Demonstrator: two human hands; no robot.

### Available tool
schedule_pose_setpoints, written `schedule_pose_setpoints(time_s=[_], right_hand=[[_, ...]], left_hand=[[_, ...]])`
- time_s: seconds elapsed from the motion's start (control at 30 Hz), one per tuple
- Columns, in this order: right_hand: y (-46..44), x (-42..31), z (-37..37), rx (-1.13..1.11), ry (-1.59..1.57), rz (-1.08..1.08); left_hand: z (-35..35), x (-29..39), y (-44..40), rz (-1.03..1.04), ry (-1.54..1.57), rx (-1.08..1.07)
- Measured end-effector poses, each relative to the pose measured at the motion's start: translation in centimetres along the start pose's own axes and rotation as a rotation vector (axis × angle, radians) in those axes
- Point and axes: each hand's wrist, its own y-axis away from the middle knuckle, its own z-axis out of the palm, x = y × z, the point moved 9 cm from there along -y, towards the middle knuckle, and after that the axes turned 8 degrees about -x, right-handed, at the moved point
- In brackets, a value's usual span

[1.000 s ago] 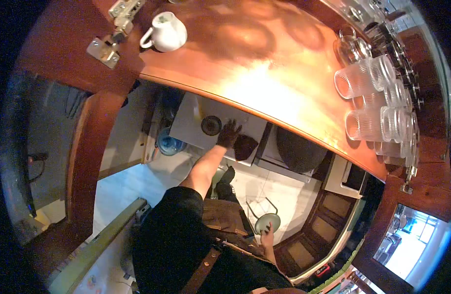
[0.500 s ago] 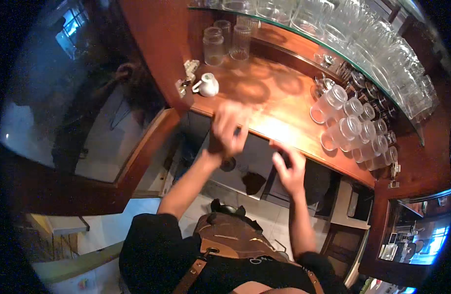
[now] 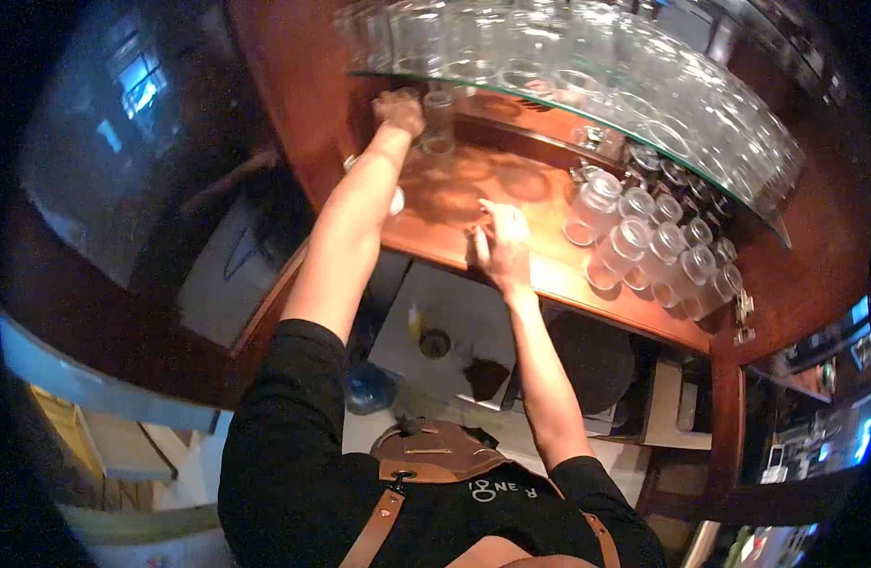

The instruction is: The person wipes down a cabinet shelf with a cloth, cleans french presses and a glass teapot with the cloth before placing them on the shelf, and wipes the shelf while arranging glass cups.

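My left hand (image 3: 399,112) reaches to the back left of the wooden cabinet shelf (image 3: 431,237), beneath the glass shelf. Its fingers are blurred and partly hidden, so a hold on anything cannot be made out. Just right of it stands a tall clear glass (image 3: 439,123). My left forearm covers most of a small white pitcher (image 3: 398,201). Over the shelf's front part is my right hand (image 3: 502,239), fingers apart and holding nothing. Several ribbed clear glasses (image 3: 625,248) stand in rows to its right.
Many glasses fill the glass shelf (image 3: 568,99) above. An open cabinet door (image 3: 293,104) borders my left arm. Below the cabinet are a white surface (image 3: 407,355) with a round dark object (image 3: 435,343), and a blue container (image 3: 369,388).
My left hand has moved from the shelf's front edge to the back left glasses. My right hand has moved left and farther over the shelf. A second ago, it was low, at a round green object.
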Motion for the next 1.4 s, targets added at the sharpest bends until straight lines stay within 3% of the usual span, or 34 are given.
schedule_pose_setpoints(time_s=[0.17, 0.23, 0.37, 0.5, 0.63, 0.7, 0.73, 0.77, 0.87, 0.97, 1.07, 1.17, 1.3, 1.4], right_hand=[[0.0, -0.1, -0.8, 0.023, -0.001, 0.047], [0.2, -0.2, -1.0, 0.046, 0.009, 0.050], [0.2, -0.4, -1.1, 0.025, 0.004, 0.046], [0.2, 0.1, -0.7, 0.019, -0.061, 0.068], [0.2, -0.4, -1.5, 0.090, -0.045, 0.010], [0.3, 0.0, -1.8, 0.129, -0.063, -0.005], [0.5, 0.4, -2.0, 0.164, -0.088, 0.008], [0.5, 0.9, -2.1, 0.161, -0.133, 0.036], [1.9, 1.8, -3.4, 0.159, -0.138, 0.092], [4.0, 2.3, -3.9, 0.076, -0.040, 0.036], [4.3, 2.1, -3.8, 0.010, 0.006, 0.068], [4.0, 1.8, -3.3, 0.001, 0.053, 0.068], [3.9, 1.8, -2.2, -0.052, 0.160, 0.116], [3.8, 1.4, -1.9, -0.075, 0.233, 0.113]], left_hand=[[0.1, -0.7, -0.9, -0.147, 0.041, -0.025], [0.4, -1.0, -0.8, -0.169, 0.133, -0.160], [0.3, -1.7, -0.2, -0.099, 0.182, -0.201], [-3.2, -0.8, 3.5, 0.006, 0.220, -0.031], [-7.4, 1.0, 8.8, 0.224, 0.295, 0.295], [-9.7, 1.9, 12.3, 0.287, 0.434, 0.222], [-10.4, 2.1, 14.7, 0.374, 0.434, 0.372], [-11.0, 2.1, 16.8, 0.409, 0.562, 0.381], [-10.9, 1.0, 24.3, 0.423, 0.743, 0.253], [-6.2, -0.2, 31.5, 0.463, 1.004, 0.150], [1.4, -2.0, 36.7, 0.252, 1.001, -0.112], [11.7, -4.6, 40.4, 0.044, 0.842, -0.278], [27.6, -7.9, 42.3, -0.077, 0.643, -0.301], [33.9, -8.4, 40.5, -0.158, 0.549, -0.390]])
